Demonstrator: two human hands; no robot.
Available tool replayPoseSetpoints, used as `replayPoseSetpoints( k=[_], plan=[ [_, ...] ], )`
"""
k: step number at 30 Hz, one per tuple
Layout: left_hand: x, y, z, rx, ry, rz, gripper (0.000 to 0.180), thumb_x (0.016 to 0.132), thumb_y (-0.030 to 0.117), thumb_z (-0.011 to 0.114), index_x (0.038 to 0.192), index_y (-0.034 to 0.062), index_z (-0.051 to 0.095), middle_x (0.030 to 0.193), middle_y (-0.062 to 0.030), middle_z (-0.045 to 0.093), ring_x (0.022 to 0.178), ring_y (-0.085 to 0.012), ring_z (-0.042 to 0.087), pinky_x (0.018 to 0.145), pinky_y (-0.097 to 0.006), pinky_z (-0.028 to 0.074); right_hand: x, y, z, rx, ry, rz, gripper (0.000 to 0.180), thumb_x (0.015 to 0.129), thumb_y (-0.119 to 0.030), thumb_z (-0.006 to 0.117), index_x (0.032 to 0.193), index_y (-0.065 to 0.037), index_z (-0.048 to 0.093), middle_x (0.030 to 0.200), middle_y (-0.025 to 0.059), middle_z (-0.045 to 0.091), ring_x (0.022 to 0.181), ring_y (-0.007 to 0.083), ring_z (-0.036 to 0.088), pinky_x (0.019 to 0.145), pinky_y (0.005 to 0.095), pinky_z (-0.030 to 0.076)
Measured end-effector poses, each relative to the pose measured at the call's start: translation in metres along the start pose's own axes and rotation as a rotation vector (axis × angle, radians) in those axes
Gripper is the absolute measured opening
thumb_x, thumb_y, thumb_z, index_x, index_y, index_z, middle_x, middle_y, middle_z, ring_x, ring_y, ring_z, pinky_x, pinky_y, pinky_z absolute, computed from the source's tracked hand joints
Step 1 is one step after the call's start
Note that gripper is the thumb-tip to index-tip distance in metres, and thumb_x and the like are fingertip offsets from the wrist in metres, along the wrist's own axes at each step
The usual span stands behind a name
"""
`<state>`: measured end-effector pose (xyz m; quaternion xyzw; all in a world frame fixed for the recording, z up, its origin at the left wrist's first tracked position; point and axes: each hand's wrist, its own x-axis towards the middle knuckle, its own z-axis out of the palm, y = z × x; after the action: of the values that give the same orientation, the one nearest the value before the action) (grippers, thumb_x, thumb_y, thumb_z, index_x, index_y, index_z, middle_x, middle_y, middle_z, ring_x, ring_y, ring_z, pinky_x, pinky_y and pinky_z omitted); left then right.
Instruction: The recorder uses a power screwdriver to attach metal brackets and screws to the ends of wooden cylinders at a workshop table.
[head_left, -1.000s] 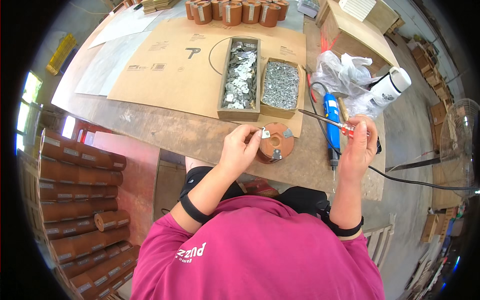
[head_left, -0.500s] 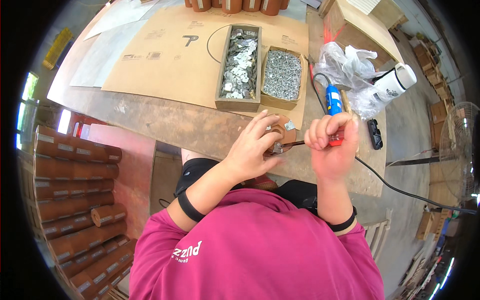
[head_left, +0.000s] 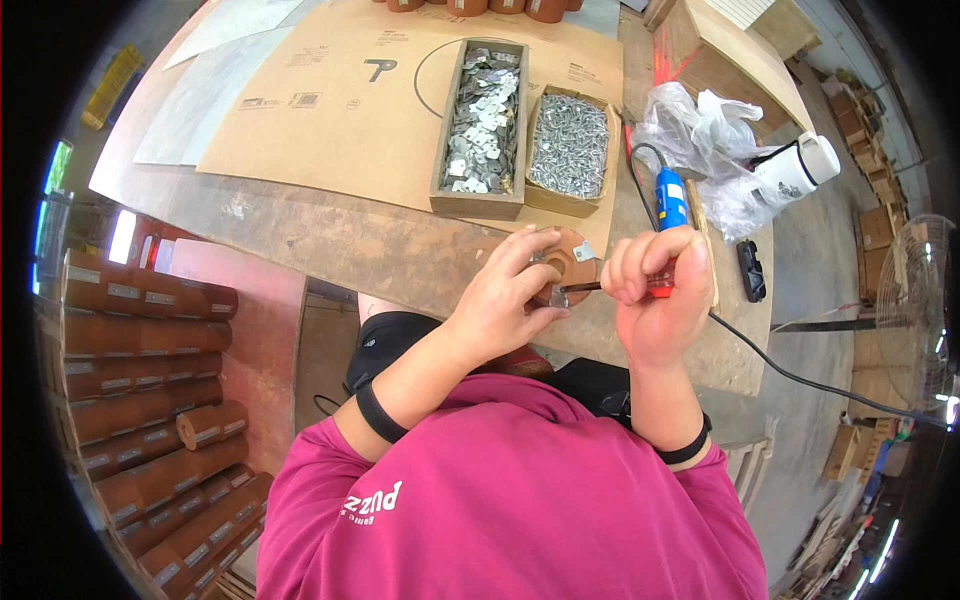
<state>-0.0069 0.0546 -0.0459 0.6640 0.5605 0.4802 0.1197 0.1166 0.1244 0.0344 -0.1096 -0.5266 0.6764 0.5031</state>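
**Brown disc and screwdriver at the near edge of the counter**

Far to my left, off the counter, brown rolls (head_left: 140, 400) are stacked in rows. On the counter (head_left: 330, 235) a big sheet of cardboard (head_left: 330, 110) lies flat, and on its right part stand two open boxes side by side: a long one of flat metal plates (head_left: 480, 125) and a shorter one of screws (head_left: 568, 145).

Near me, my left hand (head_left: 505, 300) has its fingers (head_left: 525, 250) curled around a round brown disc (head_left: 572, 258), holding it at the near edge of the counter, just in front of the boxes. A small metal plate (head_left: 585, 250) sits on the disc.

My right hand (head_left: 660, 295) is closed in a fist around a screwdriver (head_left: 610, 285), its tip pointing left at the disc.

Further right lie a blue power tool (head_left: 671, 197) with its black cable, crumpled clear plastic bags (head_left: 700, 140) and a white jug (head_left: 800, 165).
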Motion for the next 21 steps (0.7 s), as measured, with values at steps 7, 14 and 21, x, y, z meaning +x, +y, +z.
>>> replayPoseSetpoints(
  k=[7,14,21],
  plan=[
    [0.001,0.000,0.000,-0.027,0.011,0.016,0.037,0.052,0.009,0.077,0.082,0.0020,0.056,0.118,-0.0162,0.044,0.112,-0.0372,0.041,0.088,-0.040,0.039,-0.003,-0.002,0.005,-0.165,0.025,0.013,0.028,0.091,-0.022,0.038,0.071,-0.003,0.040,0.054,0.0046,0.043,0.048,0.0103,0.039,0.045,0.0235,0.033],
    [0.000,0.000,-0.001,-0.024,0.006,0.003,0.037,0.053,0.008,0.075,0.084,0.0020,0.057,0.117,-0.0153,0.045,0.112,-0.0361,0.041,0.090,-0.041,0.038,-0.003,0.003,0.026,-0.503,0.084,-0.022,0.029,0.092,-0.028,0.038,0.074,-0.004,0.038,0.060,0.0051,0.043,0.051,0.0089,0.037,0.048,0.0230,0.034],
    [0.002,0.001,-0.001,-0.065,0.011,0.030,0.034,0.054,0.006,0.073,0.082,0.0025,0.054,0.115,-0.0156,0.046,0.110,-0.0397,0.041,0.090,-0.042,0.037,-0.005,0.012,0.012,-0.353,-0.030,0.018,0.012,0.082,-0.010,0.052,0.074,-0.001,0.047,0.068,0.0022,0.049,0.060,0.0056,0.041,0.052,0.0197,0.034]
  ],
)
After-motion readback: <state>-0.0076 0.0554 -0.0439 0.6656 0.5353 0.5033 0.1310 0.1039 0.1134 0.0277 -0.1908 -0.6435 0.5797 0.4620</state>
